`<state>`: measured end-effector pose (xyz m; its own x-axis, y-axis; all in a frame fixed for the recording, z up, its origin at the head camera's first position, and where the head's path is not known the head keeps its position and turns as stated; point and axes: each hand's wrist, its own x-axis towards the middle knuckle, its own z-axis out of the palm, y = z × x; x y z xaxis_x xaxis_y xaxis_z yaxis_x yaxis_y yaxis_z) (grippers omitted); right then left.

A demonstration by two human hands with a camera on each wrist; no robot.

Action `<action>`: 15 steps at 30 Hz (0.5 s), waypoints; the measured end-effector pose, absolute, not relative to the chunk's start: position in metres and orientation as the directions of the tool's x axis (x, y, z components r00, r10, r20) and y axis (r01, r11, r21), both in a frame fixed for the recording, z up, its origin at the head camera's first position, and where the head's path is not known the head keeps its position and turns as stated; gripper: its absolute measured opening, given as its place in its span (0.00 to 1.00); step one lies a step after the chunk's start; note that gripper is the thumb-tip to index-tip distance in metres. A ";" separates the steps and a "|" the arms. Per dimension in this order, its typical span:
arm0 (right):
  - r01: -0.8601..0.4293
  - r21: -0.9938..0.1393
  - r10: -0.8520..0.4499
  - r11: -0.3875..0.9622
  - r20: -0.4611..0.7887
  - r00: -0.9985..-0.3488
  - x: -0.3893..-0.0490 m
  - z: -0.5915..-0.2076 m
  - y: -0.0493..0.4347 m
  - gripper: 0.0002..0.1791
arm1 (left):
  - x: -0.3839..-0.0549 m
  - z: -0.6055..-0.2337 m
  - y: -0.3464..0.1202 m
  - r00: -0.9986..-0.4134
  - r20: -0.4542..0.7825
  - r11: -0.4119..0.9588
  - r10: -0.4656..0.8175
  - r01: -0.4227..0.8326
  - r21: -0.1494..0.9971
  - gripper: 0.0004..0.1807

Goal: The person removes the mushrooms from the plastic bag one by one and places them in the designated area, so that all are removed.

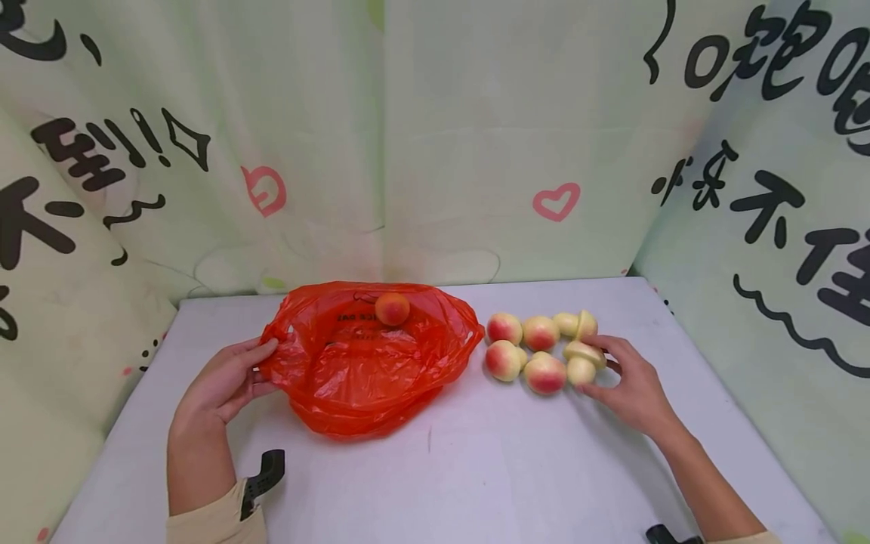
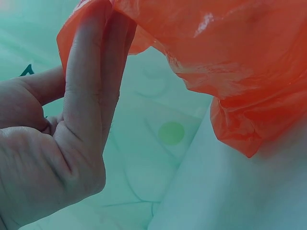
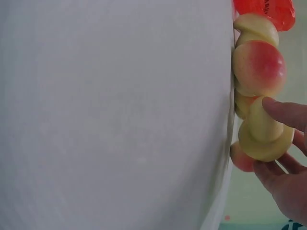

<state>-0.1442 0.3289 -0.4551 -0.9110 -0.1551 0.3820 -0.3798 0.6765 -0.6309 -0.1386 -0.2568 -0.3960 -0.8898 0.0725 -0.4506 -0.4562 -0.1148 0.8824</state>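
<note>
My left hand (image 1: 227, 378) pinches the left edge of a red plastic bag (image 1: 367, 400), whose mouth is spread wide. In the left wrist view the bag (image 2: 249, 62) hangs from the straight fingers and thumb. One round orange-looking piece (image 1: 392, 309) lies at the back inside the bag. To the bag's right, several mushroom-shaped pieces stand in two rows, some with pink caps (image 1: 545, 374), others cream all over. My right hand (image 1: 628, 385) grips a cream mushroom (image 1: 581, 370) at the row's right end, thumb on the stem and fingers at the cap, also in the right wrist view (image 3: 264, 127).
A white-covered table (image 1: 462, 483) carries everything. Behind it and at both sides hang pale green curtains (image 1: 469, 151) with black lettering and pink hearts. Another cream mushroom (image 1: 576, 325) stands just behind the gripped one. Black camera mounts (image 1: 265, 480) sit at the wrists.
</note>
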 end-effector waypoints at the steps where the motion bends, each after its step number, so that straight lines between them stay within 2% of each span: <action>1: -0.375 -0.632 -0.156 0.678 0.376 -0.914 -0.144 -0.456 0.329 0.41 | -0.139 -0.396 -0.257 -0.890 -0.451 -0.114 0.072 -0.456 0.882 0.40; 15: -0.358 -0.625 -0.183 0.694 0.328 -0.927 -0.145 -0.460 0.331 0.41 | -0.139 -0.397 -0.257 -0.894 -0.443 -0.120 0.069 -0.448 0.886 0.41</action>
